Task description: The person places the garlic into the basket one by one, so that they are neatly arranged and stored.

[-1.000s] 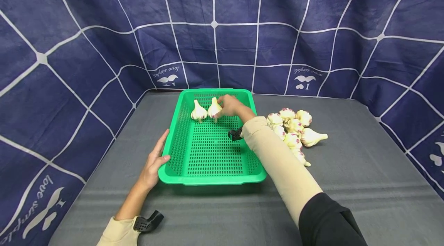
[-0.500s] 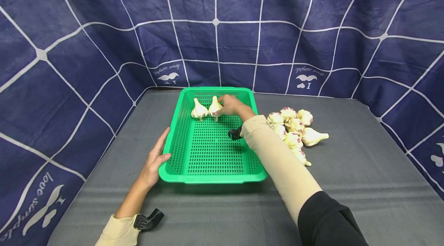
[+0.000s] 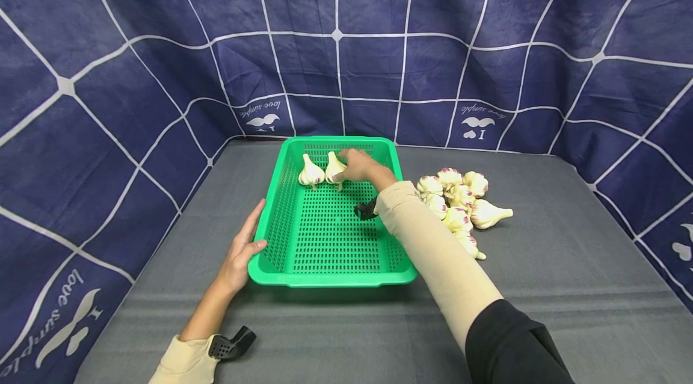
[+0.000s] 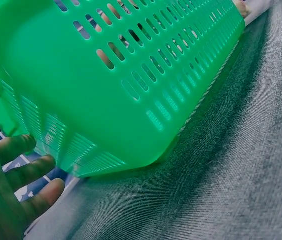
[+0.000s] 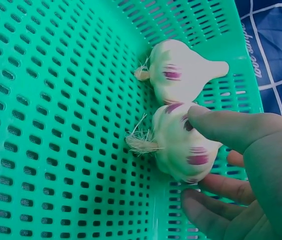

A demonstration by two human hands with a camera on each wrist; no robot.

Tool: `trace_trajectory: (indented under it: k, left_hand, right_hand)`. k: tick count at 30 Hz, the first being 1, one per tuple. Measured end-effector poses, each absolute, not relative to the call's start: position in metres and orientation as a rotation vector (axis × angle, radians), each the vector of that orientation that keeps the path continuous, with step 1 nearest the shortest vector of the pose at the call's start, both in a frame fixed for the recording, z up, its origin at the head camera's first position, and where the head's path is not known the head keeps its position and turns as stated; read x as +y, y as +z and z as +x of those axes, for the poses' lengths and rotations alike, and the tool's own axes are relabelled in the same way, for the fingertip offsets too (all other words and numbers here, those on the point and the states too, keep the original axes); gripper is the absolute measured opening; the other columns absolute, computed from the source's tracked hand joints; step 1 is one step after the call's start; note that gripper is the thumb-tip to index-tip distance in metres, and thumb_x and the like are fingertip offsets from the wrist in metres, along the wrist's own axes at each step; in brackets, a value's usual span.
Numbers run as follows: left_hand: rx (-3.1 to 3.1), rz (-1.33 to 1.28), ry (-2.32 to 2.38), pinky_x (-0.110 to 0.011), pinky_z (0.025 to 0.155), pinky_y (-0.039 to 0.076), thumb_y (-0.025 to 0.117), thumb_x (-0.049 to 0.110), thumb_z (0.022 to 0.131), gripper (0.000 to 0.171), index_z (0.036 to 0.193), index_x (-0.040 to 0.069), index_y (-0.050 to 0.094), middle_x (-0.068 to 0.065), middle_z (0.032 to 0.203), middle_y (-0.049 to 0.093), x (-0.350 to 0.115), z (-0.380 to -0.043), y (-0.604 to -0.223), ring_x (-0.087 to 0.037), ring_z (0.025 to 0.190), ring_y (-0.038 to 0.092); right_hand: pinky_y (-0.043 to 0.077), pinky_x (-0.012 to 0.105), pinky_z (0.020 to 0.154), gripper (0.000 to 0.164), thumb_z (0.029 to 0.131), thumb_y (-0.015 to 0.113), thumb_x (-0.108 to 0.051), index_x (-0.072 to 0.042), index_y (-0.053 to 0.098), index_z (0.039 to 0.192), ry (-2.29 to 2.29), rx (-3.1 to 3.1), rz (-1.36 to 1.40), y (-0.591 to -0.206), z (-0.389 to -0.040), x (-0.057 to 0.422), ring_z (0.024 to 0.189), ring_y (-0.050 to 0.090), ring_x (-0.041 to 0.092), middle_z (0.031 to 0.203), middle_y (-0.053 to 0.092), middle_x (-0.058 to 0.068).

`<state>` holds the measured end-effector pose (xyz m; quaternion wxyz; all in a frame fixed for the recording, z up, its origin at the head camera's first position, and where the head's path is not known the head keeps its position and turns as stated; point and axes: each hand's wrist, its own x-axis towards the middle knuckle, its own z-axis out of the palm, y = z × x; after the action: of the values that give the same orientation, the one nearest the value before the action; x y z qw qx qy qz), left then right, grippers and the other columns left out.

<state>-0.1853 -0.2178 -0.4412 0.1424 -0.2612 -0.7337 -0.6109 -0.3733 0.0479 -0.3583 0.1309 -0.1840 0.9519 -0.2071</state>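
In the head view a green perforated plastic basket (image 3: 335,280) sits on the grey cloth. Two garlic bulbs lie side by side at its far end, white with purple streaks and dry roots. My right hand (image 3: 360,165) reaches inside and holds the right-hand garlic bulb (image 5: 183,145), thumb on one side and fingers on the other. Beside it, the left-hand garlic bulb (image 5: 178,72) lies close against it in the right wrist view. My left hand (image 3: 238,260) is at the basket's left side, thumb at the rim; the left wrist view shows its fingers (image 4: 31,172) spread and fairly straight along the outside.
Right of the basket, several more garlic bulbs (image 3: 457,197) lie in a pile on the grey cloth (image 3: 568,239), partly behind my right sleeve (image 3: 433,245). A dark blue curtain (image 3: 368,65) with white lines stands behind and along the sides.
The held garlic bulb's neck tips slightly to the left and lower. My left hand stays at the basket's side, and the pile looks the same.
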Motion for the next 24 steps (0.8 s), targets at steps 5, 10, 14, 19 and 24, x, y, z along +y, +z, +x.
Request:
trace_trajectory:
  k: [5,10,14,19,24]
  left_hand:
    - [-2.116,-0.755,-1.764,-0.016,0.112,0.018,0.039,-0.002,0.087,0.068,0.153,-0.005,0.025,-0.028,0.157,0.020,-0.217,-0.185,-0.441,-0.018,0.146,0.019]
    - [-2.110,-0.756,-1.773,-0.016,0.111,0.018,0.039,-0.002,0.087,0.068,0.154,-0.005,0.025,-0.029,0.157,0.019,-0.217,-0.184,-0.440,-0.008,0.145,0.020]
    - [-2.106,-0.750,-1.788,-0.015,0.111,0.019,0.038,-0.003,0.087,0.068,0.153,-0.006,0.024,-0.030,0.157,0.019,-0.217,-0.182,-0.440,-0.004,0.144,0.023]
    - [-2.109,-0.730,-1.782,-0.015,0.110,0.019,0.038,-0.003,0.087,0.068,0.153,-0.006,0.025,-0.030,0.157,0.020,-0.218,-0.181,-0.441,-0.004,0.143,0.022]
    - [-2.112,-0.741,-1.783,-0.015,0.110,0.019,0.038,-0.003,0.086,0.068,0.153,-0.008,0.025,-0.032,0.156,0.019,-0.217,-0.183,-0.440,-0.004,0.143,0.022]
  right_hand:
    - [0.035,0.043,0.110,0.075,0.091,0.071,-0.037,-0.004,0.040,0.150,-0.583,2.780,-0.556,-0.354,-0.375,0.054,0.135,0.042,0.034,0.141,0.053,0.013]
    - [0.033,0.044,0.111,0.073,0.092,0.069,-0.036,-0.004,0.038,0.151,-0.598,2.774,-0.542,-0.346,-0.373,0.060,0.141,0.033,0.036,0.149,0.046,0.011]
    - [0.042,0.040,0.102,0.072,0.093,0.068,-0.036,-0.003,0.039,0.150,-0.587,2.779,-0.552,-0.340,-0.369,0.061,0.124,0.052,0.030,0.133,0.060,0.012]
    - [0.045,0.033,0.079,0.073,0.092,0.069,-0.038,-0.004,0.040,0.150,-0.580,2.779,-0.616,-0.336,-0.365,0.060,0.066,0.046,0.014,0.084,0.065,0.011]
    - [0.047,0.036,0.085,0.075,0.091,0.069,-0.038,-0.004,0.040,0.150,-0.618,2.769,-0.676,-0.332,-0.357,0.065,0.089,0.059,0.016,0.104,0.065,0.015]
